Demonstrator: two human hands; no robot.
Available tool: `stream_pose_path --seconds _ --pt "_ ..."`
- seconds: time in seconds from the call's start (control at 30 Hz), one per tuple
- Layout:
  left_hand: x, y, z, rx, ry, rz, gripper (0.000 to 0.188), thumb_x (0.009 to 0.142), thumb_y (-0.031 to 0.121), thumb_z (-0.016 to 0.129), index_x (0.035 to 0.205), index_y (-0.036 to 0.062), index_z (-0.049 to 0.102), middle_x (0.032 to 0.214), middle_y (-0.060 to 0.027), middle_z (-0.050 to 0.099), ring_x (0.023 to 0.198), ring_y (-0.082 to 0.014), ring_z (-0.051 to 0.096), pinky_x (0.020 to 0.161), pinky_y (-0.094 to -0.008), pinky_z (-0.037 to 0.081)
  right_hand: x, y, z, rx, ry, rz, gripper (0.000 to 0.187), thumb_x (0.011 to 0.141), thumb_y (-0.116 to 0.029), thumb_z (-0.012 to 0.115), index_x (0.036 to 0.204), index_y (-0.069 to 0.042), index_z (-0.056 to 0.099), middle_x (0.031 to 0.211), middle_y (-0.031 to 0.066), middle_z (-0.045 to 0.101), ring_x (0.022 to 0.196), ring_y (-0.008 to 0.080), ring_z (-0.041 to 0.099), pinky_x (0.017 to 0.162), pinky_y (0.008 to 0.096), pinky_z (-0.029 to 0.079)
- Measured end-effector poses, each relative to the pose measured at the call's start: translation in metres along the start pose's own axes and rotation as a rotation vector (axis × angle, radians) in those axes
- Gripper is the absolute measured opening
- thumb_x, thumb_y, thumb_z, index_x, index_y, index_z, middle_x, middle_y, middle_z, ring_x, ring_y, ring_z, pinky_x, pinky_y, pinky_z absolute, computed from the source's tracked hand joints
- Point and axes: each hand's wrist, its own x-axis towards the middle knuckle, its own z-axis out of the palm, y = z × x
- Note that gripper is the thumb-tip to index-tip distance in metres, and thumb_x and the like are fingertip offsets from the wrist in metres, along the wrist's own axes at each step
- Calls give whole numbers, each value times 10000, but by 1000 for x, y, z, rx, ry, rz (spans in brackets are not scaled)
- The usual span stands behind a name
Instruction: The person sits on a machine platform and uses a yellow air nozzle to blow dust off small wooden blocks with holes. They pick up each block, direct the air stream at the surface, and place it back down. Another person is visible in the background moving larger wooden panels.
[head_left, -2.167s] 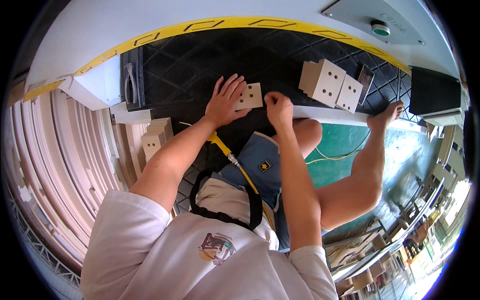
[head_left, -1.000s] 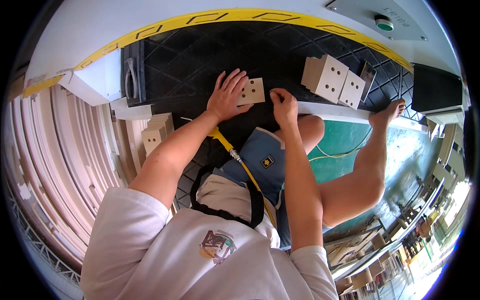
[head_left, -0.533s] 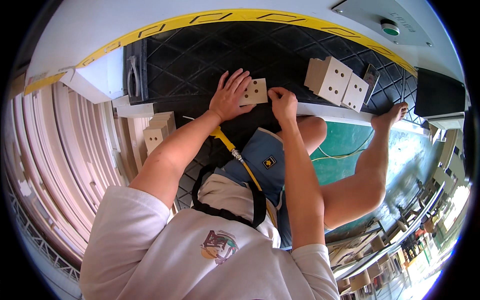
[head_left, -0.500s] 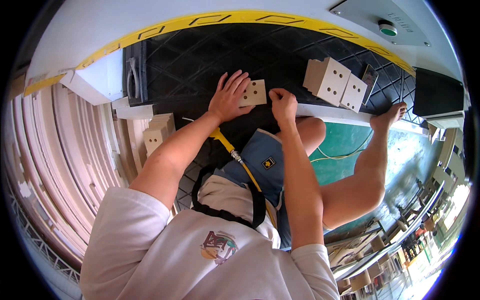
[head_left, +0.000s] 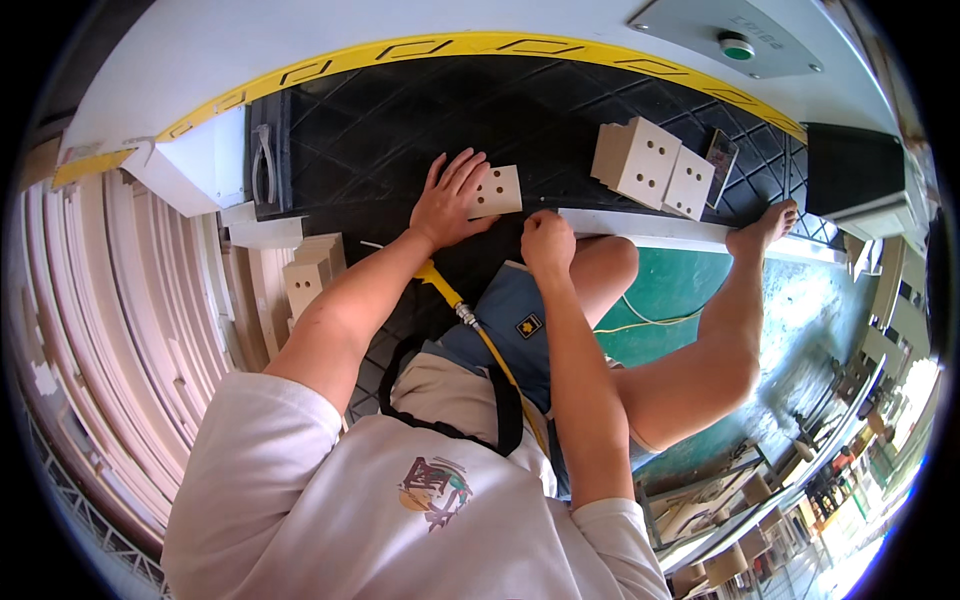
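Note:
My left hand [head_left: 448,205] is on a pale wooden block [head_left: 508,187] with several round holes in its face. Its fingers reach over the block's left part and the thumb runs along the near edge. The block rests on the black quilted mat [head_left: 400,110]. Just right of it and nearer to me, my right hand [head_left: 548,243] is closed, apart from the block. What its fingers hold, if anything, is hidden. By my lap lies a yellow air blow gun [head_left: 438,281] with a thin nozzle and a yellow hose.
Stacked drilled wooden blocks [head_left: 645,165] stand on the mat at right, beside a small dark box [head_left: 721,165]. More blocks [head_left: 312,272] sit at left near long boards [head_left: 130,300]. Pliers [head_left: 264,165] lie at far left. A yellow-edged white machine panel with a green button [head_left: 736,47] borders the far side.
My right hand has drawn back toward me, away from the block's right edge. My left hand stays on the block. The whole view has shifted slightly.

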Motion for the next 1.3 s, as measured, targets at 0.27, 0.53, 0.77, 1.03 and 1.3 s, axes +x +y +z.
stream_pose_path --seconds 0.27,0.53,0.77,1.03,1.3 --pt "6 8 -19 55 26 22 881 743 451 884 1458 63 546 1471 -109 515 1431 -291 435 1213 -500 317 -4 9 -30 1221 -21 385 156 1013 -187 693 1083 -48 707 842 5 658 709 107 621 591 252 500" --pt "33 0 -84 -151 -437 -50 424 911 429 749 1208 126 761 1047 -138 732 1050 -356 666 945 -438 527 8 13 -42 1490 -49 365 124 1010 -198 688 1075 -94 699 868 24 663 719 138 640 609 283 522" --pt "40 -29 -50 -99 0 -11 263 974 259 700 1158 83 766 1216 -108 700 1167 -326 612 1007 -424 492 17 5 -38 1422 -144 349 141 1016 -192 694 1075 -64 698 883 29 678 751 123 649 647 278 525" --pt "17 -19 5 55 277 -133 330 961 270 711 1279 181 707 1270 -60 598 1180 -328 553 1022 -476 437 29 8 -20 1125 -181 275 201 1034 -194 670 1107 -8 689 902 20 689 762 98 620 687 250 501" --pt "16 -22 8 86 273 -112 362 984 274 676 1338 201 684 1497 -83 537 1424 -323 460 1104 -496 371 35 -5 -2 434 65 -250 183 928 -180 713 1043 -52 772 958 192 739 884 370 707 811 430 557"
